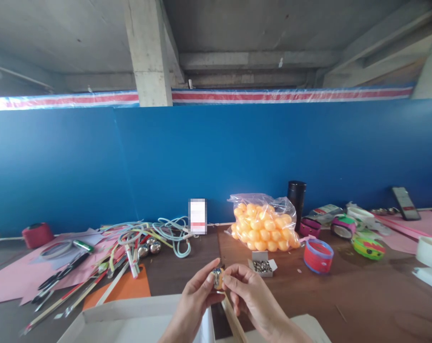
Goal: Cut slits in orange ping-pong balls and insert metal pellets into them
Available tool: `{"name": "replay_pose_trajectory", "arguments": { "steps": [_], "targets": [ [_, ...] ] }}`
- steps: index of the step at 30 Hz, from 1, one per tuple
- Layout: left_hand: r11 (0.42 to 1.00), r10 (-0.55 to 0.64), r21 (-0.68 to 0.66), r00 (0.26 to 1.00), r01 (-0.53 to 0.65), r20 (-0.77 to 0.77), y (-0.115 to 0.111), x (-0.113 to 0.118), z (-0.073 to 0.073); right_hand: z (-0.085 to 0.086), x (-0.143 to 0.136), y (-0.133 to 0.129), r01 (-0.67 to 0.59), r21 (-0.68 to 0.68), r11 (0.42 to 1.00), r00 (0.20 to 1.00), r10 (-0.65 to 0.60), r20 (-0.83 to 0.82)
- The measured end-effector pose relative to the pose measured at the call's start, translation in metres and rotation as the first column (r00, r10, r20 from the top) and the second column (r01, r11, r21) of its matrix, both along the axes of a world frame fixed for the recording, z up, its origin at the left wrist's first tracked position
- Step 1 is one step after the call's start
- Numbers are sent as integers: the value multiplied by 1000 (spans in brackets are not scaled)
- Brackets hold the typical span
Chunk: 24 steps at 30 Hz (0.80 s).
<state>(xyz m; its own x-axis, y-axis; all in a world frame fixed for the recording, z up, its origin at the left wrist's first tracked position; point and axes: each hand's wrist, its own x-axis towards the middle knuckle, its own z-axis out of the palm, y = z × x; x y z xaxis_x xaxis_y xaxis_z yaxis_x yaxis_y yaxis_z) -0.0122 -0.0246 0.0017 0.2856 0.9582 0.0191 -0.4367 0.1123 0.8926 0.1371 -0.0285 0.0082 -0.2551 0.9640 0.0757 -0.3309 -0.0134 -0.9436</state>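
Observation:
Between my two hands, low in the middle of the head view, is a small shiny metal ball (217, 278) with a yellowish patch on its side. My left hand (199, 291) grips it from the left with thumb and fingers. The fingertips of my right hand (245, 290) are pinched together at its right side; anything small between them is hidden. Below my hands a pale wooden strip (233, 320) runs toward the bottom edge. Just beyond my right hand stands an open small box (262, 267) of little metal pieces. A white tray (130, 319) lies under and left of my left hand.
A clear bag of orange balls (264, 228) sits behind the box, beside a black cylinder (296, 200). Tape rolls (318, 256) stand at right. Tangled cords (169, 233), metal balls (154, 247), scissors (55, 281) and coloured paper lie at left. A blue partition (216, 152) rises behind.

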Motion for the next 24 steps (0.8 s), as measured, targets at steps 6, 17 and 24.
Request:
{"name": "replay_pose_trajectory", "arguments": {
  "steps": [6, 17, 24],
  "targets": [
    [999, -12, 35, 999, 13, -33, 5, -3, -8, 4, 0, -2, 4, -18, 1000, 1000, -4, -15],
    [999, 13, 42, 1000, -12, -23, 6, -2, -7, 1, 1, 0, 19, -42, 999, 998, -21, -57],
    [999, 15, 29, 1000, -15, -13, 5, -2, -5, 3, 1, -1, 17, -65, 998, 999, -19, -30]
  ]
}}
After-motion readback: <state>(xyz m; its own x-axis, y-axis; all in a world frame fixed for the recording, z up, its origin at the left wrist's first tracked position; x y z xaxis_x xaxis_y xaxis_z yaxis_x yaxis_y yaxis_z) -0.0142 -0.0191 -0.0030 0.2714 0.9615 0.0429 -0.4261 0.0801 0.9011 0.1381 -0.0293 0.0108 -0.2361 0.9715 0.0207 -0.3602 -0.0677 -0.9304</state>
